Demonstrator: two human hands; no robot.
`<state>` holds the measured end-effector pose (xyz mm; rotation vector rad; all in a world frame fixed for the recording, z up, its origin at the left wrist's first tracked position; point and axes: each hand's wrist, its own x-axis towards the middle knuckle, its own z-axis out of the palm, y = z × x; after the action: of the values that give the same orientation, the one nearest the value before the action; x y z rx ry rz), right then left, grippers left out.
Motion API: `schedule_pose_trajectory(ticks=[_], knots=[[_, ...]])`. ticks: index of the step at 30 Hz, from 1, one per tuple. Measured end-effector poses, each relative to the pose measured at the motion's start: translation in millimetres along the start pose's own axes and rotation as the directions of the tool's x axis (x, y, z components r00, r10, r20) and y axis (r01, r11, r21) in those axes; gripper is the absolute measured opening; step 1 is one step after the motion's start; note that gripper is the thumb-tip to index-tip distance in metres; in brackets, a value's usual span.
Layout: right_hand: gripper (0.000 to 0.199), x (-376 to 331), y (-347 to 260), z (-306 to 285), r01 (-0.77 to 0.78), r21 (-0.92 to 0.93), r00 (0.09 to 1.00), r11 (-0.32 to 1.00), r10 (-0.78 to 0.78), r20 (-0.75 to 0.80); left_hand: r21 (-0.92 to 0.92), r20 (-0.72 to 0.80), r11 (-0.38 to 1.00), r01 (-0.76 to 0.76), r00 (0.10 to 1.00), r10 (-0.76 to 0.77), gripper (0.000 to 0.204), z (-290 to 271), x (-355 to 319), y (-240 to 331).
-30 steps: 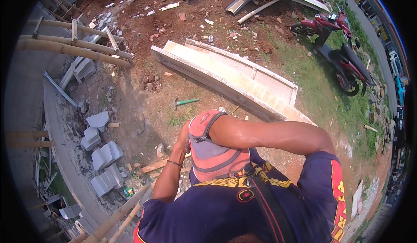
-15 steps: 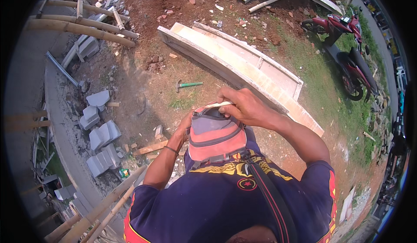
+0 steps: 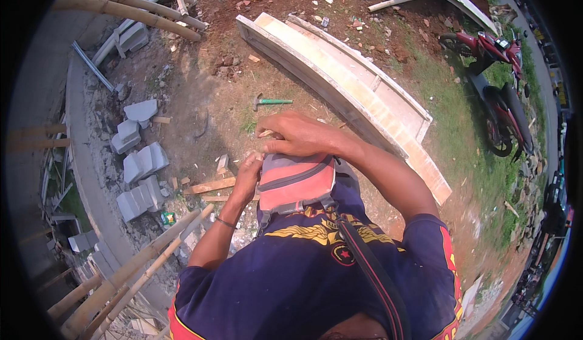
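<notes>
A grey and red sling bag hangs at my chest, with a dark zip across its front and a strap over my shoulder. My left hand is closed at the bag's upper left corner, its fingertips gripping the edge there. Just above, my right hand reaches across the bag's top with thumb and fingers pinched together. A small pale bit shows between those fingers, too little to name. Both hands' fingertips are close together, and the right hand covers the bag's upper opening.
On the ground ahead lies a green-handled hammer. Beyond it stretches a long wooden formwork panel. Pale concrete blocks and bamboo poles are at the left. A red motorcycle stands at the far right.
My right hand has moved left across the bag's top toward my left hand. The bag's opening, seen gaping with a pale edge before, is now behind the right hand.
</notes>
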<state>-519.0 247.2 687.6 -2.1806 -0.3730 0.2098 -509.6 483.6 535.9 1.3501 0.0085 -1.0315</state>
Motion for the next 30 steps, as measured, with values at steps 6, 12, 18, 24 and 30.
schedule_pose_trajectory(ticks=[6, 12, 18, 24, 30], knots=[[0.027, 56.8, -4.1, 37.0, 0.026, -0.518, 0.87, 0.855, 0.237, 0.434, -0.094, 0.002, 0.979, -0.183, 0.983, 0.184, 0.026, 23.7, -21.1, 18.3], [0.015, 35.0, 1.8, 37.0, 0.296, -0.353, 0.955, 0.887, -0.277, 0.106, 0.348, 0.062, 0.848, -0.4, 0.912, 0.405, 0.026, 10.2, -17.4, 41.9], [0.011, -5.2, 18.5, -7.3, 0.498, -0.308, 0.842, 0.811, -0.536, -0.05, 0.573, 0.25, 0.646, -0.505, 0.858, 0.449, 0.03, -2.7, -21.4, 97.9], [0.012, -13.6, 71.0, 54.3, 0.37, -0.108, 0.877, 0.923, -0.386, -0.286, 0.664, 0.302, 0.628, -0.406, 0.914, 0.272, 0.034, -88.3, -30.7, 103.4], [0.013, -4.7, 124.2, 98.3, 0.145, 0.107, 0.905, 0.984, -0.088, -0.416, 0.602, 0.154, 0.776, 0.191, 0.925, -0.347, 0.041, -185.2, -48.7, 163.2]])
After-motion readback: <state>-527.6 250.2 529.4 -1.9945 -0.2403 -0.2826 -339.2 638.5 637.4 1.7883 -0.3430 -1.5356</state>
